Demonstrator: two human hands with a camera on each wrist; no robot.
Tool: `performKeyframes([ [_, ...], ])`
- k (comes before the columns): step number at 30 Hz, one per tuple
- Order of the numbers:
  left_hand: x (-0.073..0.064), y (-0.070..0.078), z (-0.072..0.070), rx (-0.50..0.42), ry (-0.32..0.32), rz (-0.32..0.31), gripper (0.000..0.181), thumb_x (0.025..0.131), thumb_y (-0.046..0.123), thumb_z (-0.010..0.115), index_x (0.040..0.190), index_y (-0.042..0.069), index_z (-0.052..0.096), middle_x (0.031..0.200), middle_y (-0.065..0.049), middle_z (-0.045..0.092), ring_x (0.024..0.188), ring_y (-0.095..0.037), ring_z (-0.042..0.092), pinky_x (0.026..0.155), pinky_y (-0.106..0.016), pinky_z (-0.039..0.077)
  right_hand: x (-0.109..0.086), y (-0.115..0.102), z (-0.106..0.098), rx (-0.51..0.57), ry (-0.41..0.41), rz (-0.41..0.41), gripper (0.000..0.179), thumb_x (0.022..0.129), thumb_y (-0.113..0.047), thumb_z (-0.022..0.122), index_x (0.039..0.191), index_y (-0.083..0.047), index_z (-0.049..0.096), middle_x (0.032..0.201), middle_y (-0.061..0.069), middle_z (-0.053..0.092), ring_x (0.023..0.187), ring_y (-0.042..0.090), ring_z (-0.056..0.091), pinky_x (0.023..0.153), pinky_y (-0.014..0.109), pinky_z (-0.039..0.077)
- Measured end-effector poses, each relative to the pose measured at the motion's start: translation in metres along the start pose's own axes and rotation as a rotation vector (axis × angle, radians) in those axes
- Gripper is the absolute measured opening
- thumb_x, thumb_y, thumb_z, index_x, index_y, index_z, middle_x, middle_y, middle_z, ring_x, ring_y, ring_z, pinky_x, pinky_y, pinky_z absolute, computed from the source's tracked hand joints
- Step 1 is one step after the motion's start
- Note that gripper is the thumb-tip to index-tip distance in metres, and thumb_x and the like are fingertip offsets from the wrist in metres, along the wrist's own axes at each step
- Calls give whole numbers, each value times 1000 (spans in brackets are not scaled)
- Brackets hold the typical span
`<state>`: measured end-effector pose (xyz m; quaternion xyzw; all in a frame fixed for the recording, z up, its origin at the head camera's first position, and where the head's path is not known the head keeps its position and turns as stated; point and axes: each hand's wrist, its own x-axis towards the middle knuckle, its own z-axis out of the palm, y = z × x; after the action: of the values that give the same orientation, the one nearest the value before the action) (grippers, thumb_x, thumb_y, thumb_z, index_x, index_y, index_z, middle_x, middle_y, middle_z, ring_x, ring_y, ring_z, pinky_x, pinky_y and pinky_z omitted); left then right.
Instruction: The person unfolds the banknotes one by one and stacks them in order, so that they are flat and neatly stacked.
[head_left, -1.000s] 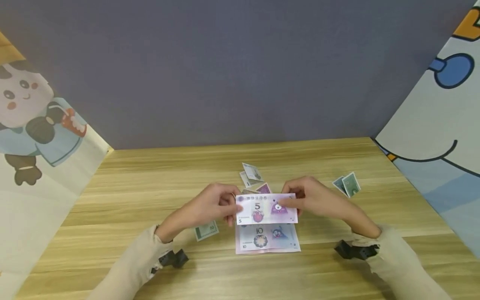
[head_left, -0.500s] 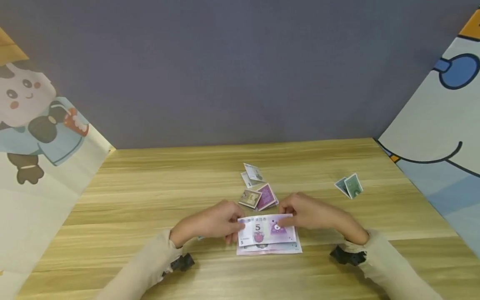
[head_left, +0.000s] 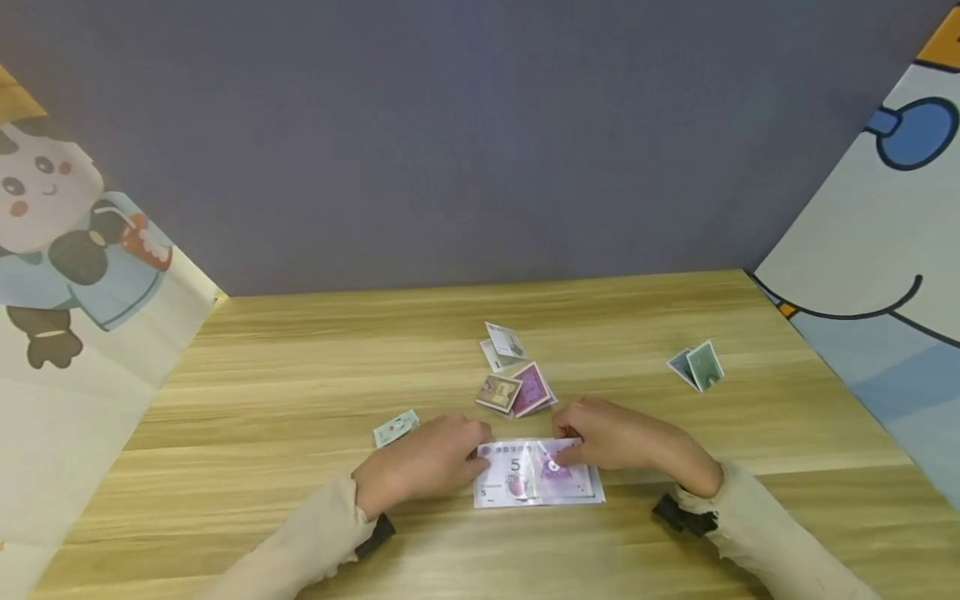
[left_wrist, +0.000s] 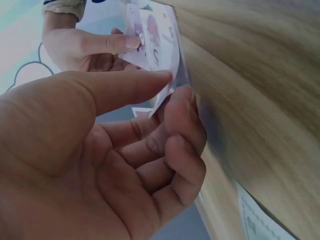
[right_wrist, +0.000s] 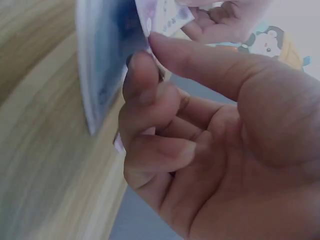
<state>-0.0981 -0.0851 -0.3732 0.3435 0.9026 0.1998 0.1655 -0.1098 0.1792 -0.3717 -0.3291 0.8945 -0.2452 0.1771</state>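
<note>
A purple play banknote marked 5 is pinched by both hands near its two ends. My left hand has thumb and forefinger on its left end; the other fingers curl under in the left wrist view. At the other end my right hand grips the note between thumb and forefinger. It lies close over a small stack of play banknotes, whose edges show at the right. A bluish note of that stack appears beneath in the right wrist view.
Behind the hands lie a folded brown note, a folded purple note and a folded white note. Folded green notes stand at the right. Beside the left hand is a pale green note. A grey panel closes the back.
Both hands have lowered the 5 note toward me, from above the stack down over it, covering the 10 note. The folded brown and purple notes behind came into full view.
</note>
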Motion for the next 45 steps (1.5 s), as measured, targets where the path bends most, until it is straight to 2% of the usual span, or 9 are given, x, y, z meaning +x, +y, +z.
performKeyframes([
  [6,-2,4,1,70,14,9,11,92,18,70,94,8,68,69,7,55,57,-5,50,51,-20,46,-5,-4,-2,-48,3,37,34,84,-23,79,67,-16,51,64,-10,41,57,4,35,53,21,33],
  [11,-3,11,4,200,68,-47,37,89,21,74,118,1,65,78,-2,63,60,-10,54,50,-20,46,-5,-12,0,-209,63,205,39,75,-38,85,70,-17,52,63,-6,46,58,11,41,53,28,36],
  [13,-3,14,6,258,99,-31,46,88,24,75,125,1,62,92,-8,68,73,-16,63,60,-26,54,-3,-16,1,-239,79,229,37,73,-37,87,75,-17,56,69,-5,52,62,13,46,56,30,40],
  [15,-2,16,7,310,122,21,49,88,32,75,126,6,61,107,-9,68,92,-21,64,75,-32,56,-1,-18,1,-223,74,192,33,74,-35,87,84,-16,61,80,-5,56,71,13,51,62,32,46],
  [18,-1,18,10,344,110,102,55,87,46,73,129,13,60,127,-8,60,118,-24,56,95,-41,51,-1,-19,4,-176,37,131,38,73,-37,87,99,-19,64,100,-5,58,90,13,54,78,35,51],
  [21,-1,19,13,352,78,137,63,85,53,72,134,17,57,131,-6,55,123,-23,50,95,-41,49,-2,-23,6,-166,-4,115,56,68,-43,88,113,-19,64,116,-4,55,108,16,52,92,41,49],
  [26,0,20,18,404,75,153,62,85,50,73,137,20,55,131,-4,55,123,-24,49,94,-43,49,0,-30,12,-249,-19,87,75,62,-39,91,125,-15,59,130,1,53,119,23,50,103,45,46],
  [34,3,18,21,423,111,158,51,87,44,73,131,21,61,129,-6,56,121,-25,50,89,-42,53,1,-26,16,-296,51,30,69,69,-27,89,128,-7,60,129,10,56,115,25,55,96,42,51],
  [45,2,16,20,393,95,152,54,89,45,71,135,22,59,135,-7,54,126,-26,48,93,-44,53,-2,-21,14,-275,65,-46,61,71,-21,87,127,-11,63,128,8,56,116,25,54,96,45,50],
])
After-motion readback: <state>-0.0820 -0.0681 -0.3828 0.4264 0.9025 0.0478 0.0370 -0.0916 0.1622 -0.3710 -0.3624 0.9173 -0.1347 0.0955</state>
